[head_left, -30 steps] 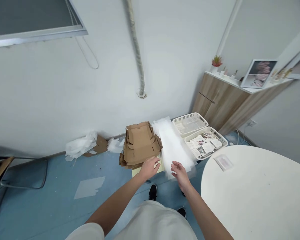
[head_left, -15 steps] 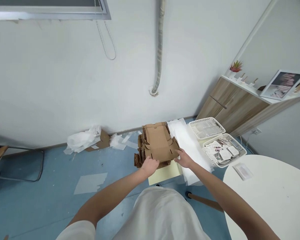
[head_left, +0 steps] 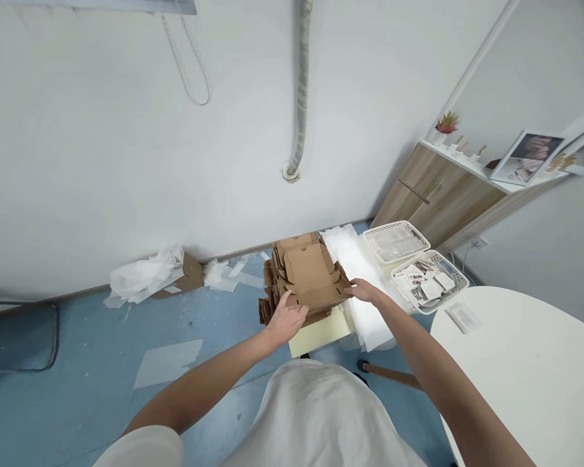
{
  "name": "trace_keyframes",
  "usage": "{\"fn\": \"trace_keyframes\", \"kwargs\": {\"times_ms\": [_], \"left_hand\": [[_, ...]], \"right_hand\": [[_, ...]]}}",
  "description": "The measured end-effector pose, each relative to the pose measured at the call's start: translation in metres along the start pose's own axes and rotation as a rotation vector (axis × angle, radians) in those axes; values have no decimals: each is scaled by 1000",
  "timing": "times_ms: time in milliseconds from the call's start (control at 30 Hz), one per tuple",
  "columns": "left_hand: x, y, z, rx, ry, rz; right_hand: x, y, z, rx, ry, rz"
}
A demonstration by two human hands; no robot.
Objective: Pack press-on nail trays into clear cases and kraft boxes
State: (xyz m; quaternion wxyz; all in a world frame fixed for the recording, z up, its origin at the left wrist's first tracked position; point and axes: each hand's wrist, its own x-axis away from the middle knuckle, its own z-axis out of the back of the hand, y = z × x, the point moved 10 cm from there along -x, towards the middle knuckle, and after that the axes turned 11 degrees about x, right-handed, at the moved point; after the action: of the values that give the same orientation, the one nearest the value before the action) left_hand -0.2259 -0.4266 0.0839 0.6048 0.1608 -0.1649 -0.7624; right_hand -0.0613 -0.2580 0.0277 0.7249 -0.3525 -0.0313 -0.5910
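A flattened cardboard box (head_left: 311, 275) lies on top of a stack of brown flattened boxes (head_left: 268, 288). My left hand (head_left: 287, 319) is at its near left corner, index finger along the side flap and thumb by the front edge; the other fingertips are partly hidden. At the near right corner, my right hand (head_left: 364, 290) pinches the side flap. The sheet's far edge sits short of the cardboard beneath. Below the stack, a pale yellow sheet (head_left: 316, 334) sticks out towards me.
White sheets (head_left: 355, 266) lie right of the stack. Beyond are two white baskets (head_left: 448, 305), one holding cards and packets. A round white table (head_left: 520, 363) stands at right, a wooden cabinet (head_left: 448, 194) behind. White plastic (head_left: 146, 275) and an open carton (head_left: 191, 272) lie by the wall.
The top flattened box has slid towards me, baring more cardboard behind it. My left hand has shifted to its left side, fingers more extended. The view has turned slightly.
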Motion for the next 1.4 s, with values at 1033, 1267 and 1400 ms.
{"fn": "trace_keyframes", "kwargs": {"times_ms": [1033,1267,1400], "left_hand": [[-92,56,-52,1573,195,464],[-112,149,-95,1490,-133,190],[-110,209,-122,1405,-318,88]], "right_hand": [[208,101,106,-436,922,-160],[274,177,96,-960,802,61],[314,242,90,-1107,771,-71]]}}
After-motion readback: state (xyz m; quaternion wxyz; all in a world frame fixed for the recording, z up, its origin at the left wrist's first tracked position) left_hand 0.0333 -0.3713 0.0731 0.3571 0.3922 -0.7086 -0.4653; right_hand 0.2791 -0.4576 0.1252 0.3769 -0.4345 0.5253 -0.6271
